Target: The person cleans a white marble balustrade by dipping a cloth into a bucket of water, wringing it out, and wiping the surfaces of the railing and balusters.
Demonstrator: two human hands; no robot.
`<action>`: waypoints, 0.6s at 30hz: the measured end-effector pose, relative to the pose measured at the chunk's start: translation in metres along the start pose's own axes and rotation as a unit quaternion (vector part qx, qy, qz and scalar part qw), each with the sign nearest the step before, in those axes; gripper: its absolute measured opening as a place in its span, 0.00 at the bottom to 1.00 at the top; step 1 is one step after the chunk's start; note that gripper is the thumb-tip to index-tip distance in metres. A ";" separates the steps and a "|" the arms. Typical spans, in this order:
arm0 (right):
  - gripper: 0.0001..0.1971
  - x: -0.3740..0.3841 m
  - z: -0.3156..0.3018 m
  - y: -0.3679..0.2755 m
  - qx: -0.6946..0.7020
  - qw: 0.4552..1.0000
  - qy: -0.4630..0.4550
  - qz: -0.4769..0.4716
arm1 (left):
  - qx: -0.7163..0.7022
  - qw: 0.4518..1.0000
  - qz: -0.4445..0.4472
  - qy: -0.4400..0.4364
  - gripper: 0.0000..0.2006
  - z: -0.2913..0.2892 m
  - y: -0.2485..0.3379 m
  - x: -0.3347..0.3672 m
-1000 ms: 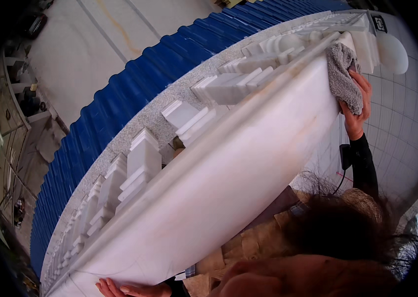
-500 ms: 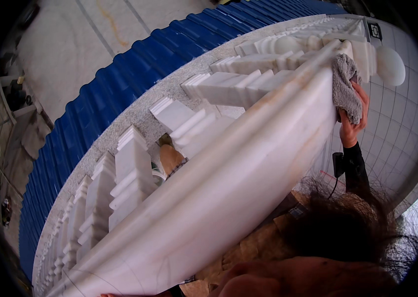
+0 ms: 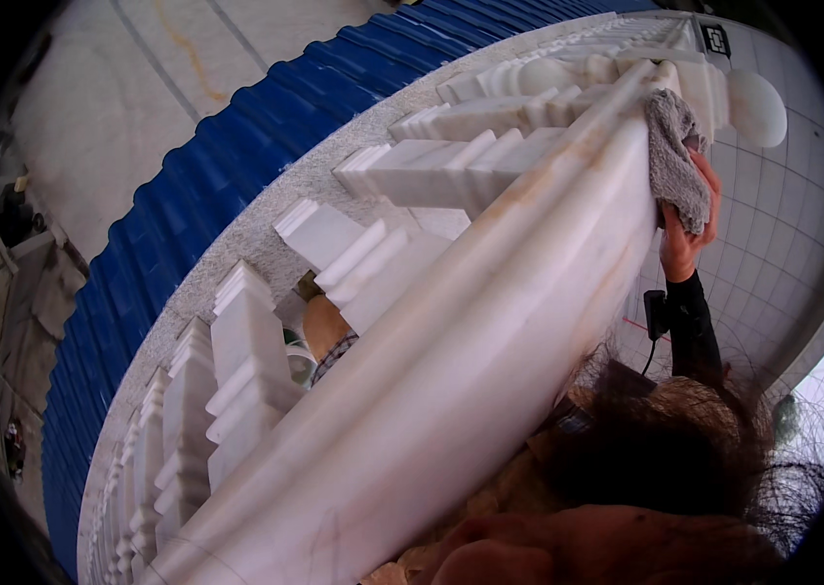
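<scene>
A long white stone handrail (image 3: 412,380), with brownish stains, runs diagonally from the lower left to the upper right. Near its far end, my right hand (image 3: 683,249) grips a grey cloth (image 3: 675,161) and presses it against the rail's side. The fingers curl round the cloth's outer edge, and a black sleeve (image 3: 693,322) covers the forearm. My left hand is out of view. Right beside the cloth, past the rail's end, is a white stone post with a round ball top (image 3: 756,107).
White balusters (image 3: 256,341) line the rail's left side, on a speckled stone ledge (image 3: 173,268). Beyond that lies blue corrugated roofing (image 3: 207,151), with paved ground further out. Pale tiles (image 3: 773,214) cover the floor at right. A small black device (image 3: 657,312) with a cable hangs by my right forearm.
The view has shifted slightly, so the rail and posts appear a little further left and higher. The fingertips at the lower edge have left the picture. The cloth stays against the rail.
</scene>
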State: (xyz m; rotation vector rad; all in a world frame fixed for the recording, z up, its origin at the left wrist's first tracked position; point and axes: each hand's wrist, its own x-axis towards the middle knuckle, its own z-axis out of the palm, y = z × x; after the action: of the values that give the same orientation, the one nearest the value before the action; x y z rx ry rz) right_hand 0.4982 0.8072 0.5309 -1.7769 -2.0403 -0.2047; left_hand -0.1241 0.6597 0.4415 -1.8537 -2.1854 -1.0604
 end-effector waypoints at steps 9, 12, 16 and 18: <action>0.24 0.001 0.003 0.000 0.003 1.000 0.015 0.007 | -0.018 1.000 -0.007 -0.004 0.17 0.011 -0.009 -0.006; 0.24 0.003 0.001 -0.001 -0.011 1.000 0.016 -0.005 | -0.028 1.000 -0.007 -0.005 0.17 0.017 -0.011 -0.008; 0.24 0.003 0.002 0.000 -0.022 1.000 0.015 -0.011 | -0.038 0.999 -0.009 -0.006 0.17 0.022 -0.016 -0.010; 0.24 0.004 0.003 -0.002 -0.019 1.000 0.020 -0.007 | -0.043 0.999 -0.010 -0.006 0.17 0.024 -0.019 -0.012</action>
State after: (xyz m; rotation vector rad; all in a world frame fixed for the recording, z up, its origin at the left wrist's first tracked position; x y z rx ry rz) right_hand 0.4951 0.8113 0.5300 -1.7677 -2.0342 -0.2828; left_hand -0.1290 0.6620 0.4092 -1.8821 -2.2018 -1.1682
